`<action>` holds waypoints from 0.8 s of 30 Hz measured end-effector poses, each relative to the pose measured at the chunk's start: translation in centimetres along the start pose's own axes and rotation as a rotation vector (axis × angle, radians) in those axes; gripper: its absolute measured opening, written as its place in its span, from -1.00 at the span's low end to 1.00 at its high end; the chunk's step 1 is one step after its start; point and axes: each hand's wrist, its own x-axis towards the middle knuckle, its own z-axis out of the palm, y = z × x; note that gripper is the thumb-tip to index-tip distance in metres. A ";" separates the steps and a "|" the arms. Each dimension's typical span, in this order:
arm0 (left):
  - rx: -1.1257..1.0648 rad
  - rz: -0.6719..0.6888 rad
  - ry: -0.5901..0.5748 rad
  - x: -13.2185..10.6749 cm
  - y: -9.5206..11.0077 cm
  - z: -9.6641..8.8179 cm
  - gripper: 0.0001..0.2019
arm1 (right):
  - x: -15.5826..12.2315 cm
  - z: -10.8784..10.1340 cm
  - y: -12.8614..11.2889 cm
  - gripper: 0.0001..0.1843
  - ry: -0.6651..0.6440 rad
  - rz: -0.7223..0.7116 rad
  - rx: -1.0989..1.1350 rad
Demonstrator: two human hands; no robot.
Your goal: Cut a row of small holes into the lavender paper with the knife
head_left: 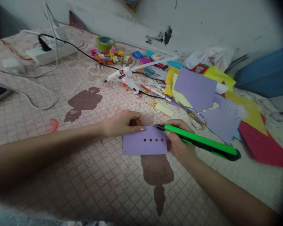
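A small purple paper card [134, 145] lies on the cloth with a row of several small round holes near its right half. My left hand [122, 123] holds it at the far edge, thumb on top and fingers curled. In my right hand [180, 142] is a green-and-black utility knife [200, 142], gripped near its front like a pen. Its dark tip is at the card's far right corner; whether a blade is out or touching the paper cannot be made out. The right hand's fingers are beside the card's right edge.
A white glue gun [124, 78] with its power light lit stands beyond my hands. Gold-handled scissors [194, 117] and coloured paper sheets [195, 89] lie right. A power strip [53, 53] with cables, green tape roll [105, 44] and paper scraps [153, 103] are farther back.
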 end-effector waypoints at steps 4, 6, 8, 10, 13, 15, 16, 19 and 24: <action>0.078 -0.010 -0.075 -0.3 0.6 -1.1 -0.70 | 0.5 -0.1 0.2 -0.84 0.054 -0.036 -0.019; 0.123 -0.031 -0.078 -0.6 0.9 -1.3 -0.67 | 0.6 -0.2 0.1 -0.84 0.074 -0.053 -0.057; 0.177 -0.056 -0.045 -1.2 0.9 -1.3 -0.65 | 0.4 -0.1 -0.3 -0.84 0.103 -0.077 -0.099; 0.219 -0.062 -0.008 -1.9 0.8 -1.2 -0.58 | 0.1 0.0 -1.0 -0.83 0.135 -0.110 -0.121; 0.228 -0.027 0.004 -3.0 0.3 -1.0 -0.49 | -0.4 0.2 -2.2 -0.81 0.105 -0.117 -0.093; 0.264 0.018 0.012 -3.4 0.0 -1.0 -0.48 | -0.7 0.3 -3.0 -0.77 -0.011 -0.050 -0.067; 0.286 0.042 0.011 -3.5 -0.2 -1.0 -0.48 | -0.8 0.4 -3.3 -0.71 -0.090 -0.001 -0.033; 0.319 0.075 -0.012 -3.6 -0.4 -0.9 -0.49 | -0.9 0.5 -3.7 -0.59 -0.259 0.044 -0.006; 0.314 0.083 0.008 -3.6 -0.4 -0.6 -0.52 | -0.4 0.5 -3.4 -0.71 -0.313 -0.086 -0.098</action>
